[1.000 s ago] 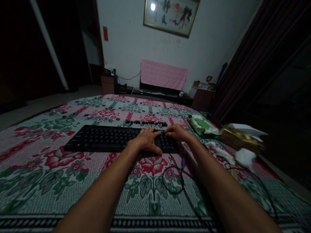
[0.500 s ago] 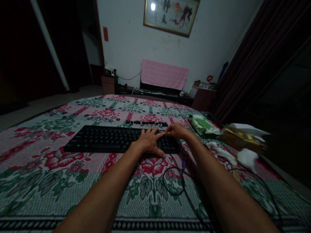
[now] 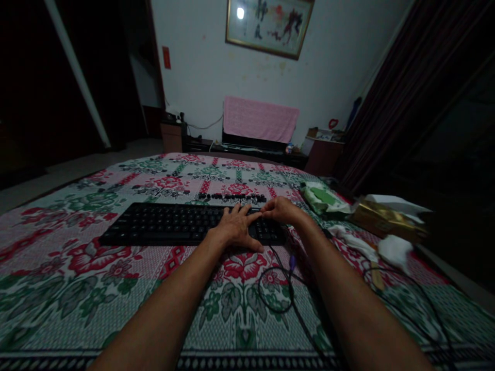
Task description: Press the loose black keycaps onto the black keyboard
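A black keyboard (image 3: pixel 166 224) lies on a floral bedspread (image 3: pixel 96 268). My left hand (image 3: pixel 234 229) rests flat on the keyboard's right part with its fingers spread. My right hand (image 3: pixel 280 210) hovers at the keyboard's far right end, its fingertips pinched together beside my left index finger; what they pinch is too small to see. A row of loose black keycaps (image 3: pixel 232 197) lies just behind the keyboard. The keyboard's cable (image 3: pixel 276 288) loops over the bedspread between my forearms.
A green packet (image 3: pixel 323 198) lies right of the keyboard, with a gold box (image 3: pixel 382 219) and white wads (image 3: pixel 392 250) farther right. Beyond the bed stand a low cabinet with a pink cloth (image 3: pixel 260 118) and a framed picture (image 3: pixel 268 23) on the wall.
My left hand's fingers have spread out flat on the keys. My right hand has lifted a little and pinched its fingertips by the left index finger. The view shifted slightly.
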